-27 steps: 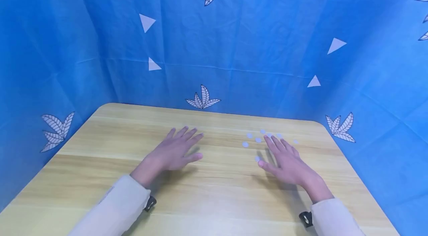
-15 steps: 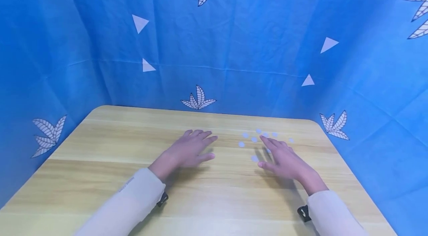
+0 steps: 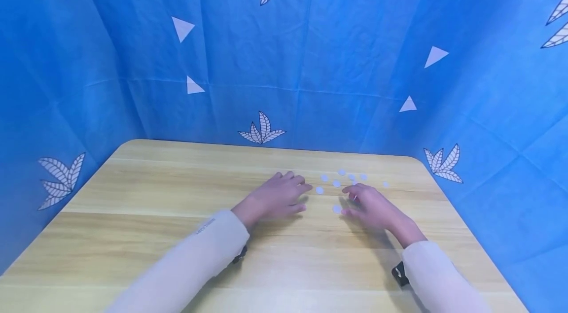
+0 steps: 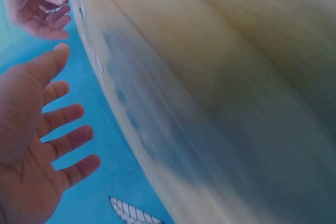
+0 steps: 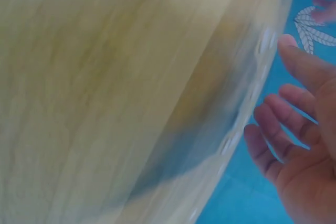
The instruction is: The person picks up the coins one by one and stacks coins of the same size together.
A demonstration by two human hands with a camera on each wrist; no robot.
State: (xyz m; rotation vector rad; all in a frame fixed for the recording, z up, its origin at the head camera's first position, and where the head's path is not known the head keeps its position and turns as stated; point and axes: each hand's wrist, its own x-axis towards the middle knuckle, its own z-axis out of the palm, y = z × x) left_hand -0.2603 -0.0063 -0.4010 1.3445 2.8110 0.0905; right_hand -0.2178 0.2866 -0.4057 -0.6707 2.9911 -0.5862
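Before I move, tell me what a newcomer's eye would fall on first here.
Probably the blue cloth, behind and to both sides of the table, printed with white leaves and triangles. Next, the person's left grip and right grip over the table. Then the pale discs, scattered around the right grip, mostly toward the table's far edge.

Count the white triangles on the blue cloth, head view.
4: upper-left triangle, lower-left triangle, upper-right triangle and lower-right triangle, all on the blue cloth. None looks covered; more could lie outside the frame.
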